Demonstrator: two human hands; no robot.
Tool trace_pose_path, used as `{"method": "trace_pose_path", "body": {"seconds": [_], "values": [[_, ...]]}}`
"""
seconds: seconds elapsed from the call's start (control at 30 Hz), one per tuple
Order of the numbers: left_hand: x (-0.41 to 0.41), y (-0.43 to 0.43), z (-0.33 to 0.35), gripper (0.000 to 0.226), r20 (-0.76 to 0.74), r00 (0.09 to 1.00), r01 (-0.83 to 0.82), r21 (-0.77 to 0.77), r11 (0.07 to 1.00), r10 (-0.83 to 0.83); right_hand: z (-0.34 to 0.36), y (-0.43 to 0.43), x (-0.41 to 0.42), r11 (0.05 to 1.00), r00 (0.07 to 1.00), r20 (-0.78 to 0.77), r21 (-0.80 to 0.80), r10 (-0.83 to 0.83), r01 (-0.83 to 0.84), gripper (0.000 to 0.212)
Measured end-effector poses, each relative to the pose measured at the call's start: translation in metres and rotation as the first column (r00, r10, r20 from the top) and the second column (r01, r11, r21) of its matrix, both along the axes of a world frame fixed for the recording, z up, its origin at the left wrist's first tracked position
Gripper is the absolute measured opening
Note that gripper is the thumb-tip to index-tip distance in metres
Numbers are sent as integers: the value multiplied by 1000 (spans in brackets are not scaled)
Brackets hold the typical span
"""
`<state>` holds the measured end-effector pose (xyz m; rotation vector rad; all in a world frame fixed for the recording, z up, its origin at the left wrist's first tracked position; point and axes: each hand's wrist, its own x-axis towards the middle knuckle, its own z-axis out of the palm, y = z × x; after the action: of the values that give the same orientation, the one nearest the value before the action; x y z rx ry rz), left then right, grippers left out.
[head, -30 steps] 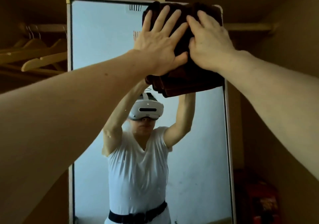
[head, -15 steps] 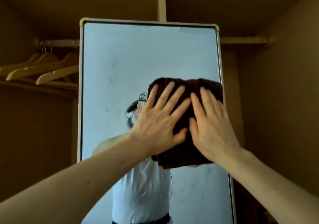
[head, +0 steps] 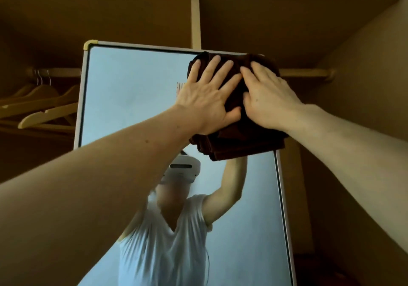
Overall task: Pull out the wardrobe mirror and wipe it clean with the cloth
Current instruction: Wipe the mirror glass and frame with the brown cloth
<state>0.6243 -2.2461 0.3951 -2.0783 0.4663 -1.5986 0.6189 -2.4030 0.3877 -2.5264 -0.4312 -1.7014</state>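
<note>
mirror (head: 132,100): already pulled out, so that bit's done
cloth (head: 238,140): folded brown, pressed onto mirror's top right corner
left hand (head: 206,100): spread flat on cloth
right hand (head: 268,100): flat beside it
left to do: rest of the glass, probably

wardrobe interior (head: 364,69): brown panels, dim warm light | hanging rail (head: 304,73): 2 o'clock | wooden hangers (head: 42,109): 9 o'clock | pale vertical divider (head: 195,18): 12 o'clock

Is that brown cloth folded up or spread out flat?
Folded. The cloth shows several stacked layers along its lower edge, below both hands pressing it to the mirror.
</note>
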Motion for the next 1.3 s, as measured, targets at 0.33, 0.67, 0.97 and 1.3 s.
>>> {"method": "trace_pose_path", "body": {"seconds": [0.33,0.67,0.97,1.3], "values": [[1,-3,7,74,-17,999,27,-24,999,-27,2,9,-4,992,998,0,106,66,-65,62],[-21,31,-81,73,-50,995,91,42,995,-88,-104,40,-9,995,998,64,98,24,-30,58],[-23,52,-110,70,-37,990,137,-23,990,-138,-119,51,-1,993,986,122,12,115,-118,52],[-25,71,-13,68,-21,1000,-18,-105,994,16,-2,78,1,978,971,122,14,205,-208,60]]}}
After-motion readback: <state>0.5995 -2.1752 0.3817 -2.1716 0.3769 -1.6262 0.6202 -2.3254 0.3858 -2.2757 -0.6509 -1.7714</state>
